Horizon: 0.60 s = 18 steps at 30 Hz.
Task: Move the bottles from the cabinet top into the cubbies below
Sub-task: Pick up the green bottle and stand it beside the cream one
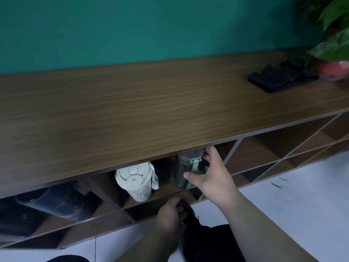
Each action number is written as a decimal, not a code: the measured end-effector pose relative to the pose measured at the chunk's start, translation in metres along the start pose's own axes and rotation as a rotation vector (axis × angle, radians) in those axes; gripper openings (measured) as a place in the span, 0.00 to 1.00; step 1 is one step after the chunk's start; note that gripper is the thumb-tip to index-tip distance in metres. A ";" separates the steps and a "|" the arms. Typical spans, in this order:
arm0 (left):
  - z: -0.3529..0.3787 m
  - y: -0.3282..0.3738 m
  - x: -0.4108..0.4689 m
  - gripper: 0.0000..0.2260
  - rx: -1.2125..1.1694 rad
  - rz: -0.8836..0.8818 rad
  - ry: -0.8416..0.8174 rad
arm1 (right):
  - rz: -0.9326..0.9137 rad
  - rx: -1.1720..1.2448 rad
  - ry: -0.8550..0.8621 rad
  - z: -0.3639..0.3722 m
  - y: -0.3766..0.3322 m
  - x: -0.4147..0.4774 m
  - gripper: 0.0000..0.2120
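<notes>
From the head camera, the wooden cabinet top (151, 103) runs wide across the picture, its front edge slanting from lower left to upper right. Most of that surface is bare; only a black cloth (279, 77) and a red pot (333, 69) with green leaves (334, 42) sit at its far right end, against the teal wall (132, 29).

Under the front edge lie the cubbies. The right hand (211, 174) reaches into the upper cubby (166, 171) and grips a dark bottle (184, 170) with a pale green strap, thumb on the front of the bottle and fingers spread around its right side. The bottle stands close under the overhanging top, near the cubby's right divider. In the same cubby, to its left and clearly apart, stands a cream tumbler (135, 183) with a hanging tag; a gap of bare shelf lies between the two.

The left hand (171, 214) is lower, fingers curled around a black bottle (186, 208) at the front edge of the shelf below. How much of that bottle is inside cannot be told.

Far left, a large dark jug (56, 202) lies tilted in another cubby. The cubbies to the right stand open above the pale floor (294, 188).
</notes>
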<state>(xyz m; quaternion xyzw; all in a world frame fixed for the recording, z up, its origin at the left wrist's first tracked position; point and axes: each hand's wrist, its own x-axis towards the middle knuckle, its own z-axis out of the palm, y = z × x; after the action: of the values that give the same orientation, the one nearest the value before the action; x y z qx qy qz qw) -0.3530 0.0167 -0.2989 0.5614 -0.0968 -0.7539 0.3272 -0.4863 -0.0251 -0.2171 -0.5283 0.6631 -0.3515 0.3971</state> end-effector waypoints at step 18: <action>0.039 0.064 -0.055 0.16 0.214 0.527 -0.064 | 0.104 0.175 -0.061 -0.010 -0.019 -0.019 0.37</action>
<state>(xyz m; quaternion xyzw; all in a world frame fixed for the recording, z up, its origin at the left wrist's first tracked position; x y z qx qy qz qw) -0.3550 -0.0083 -0.2096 0.5240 -0.3288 -0.6457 0.4477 -0.4849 -0.0093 -0.1932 -0.4669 0.6441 -0.3706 0.4793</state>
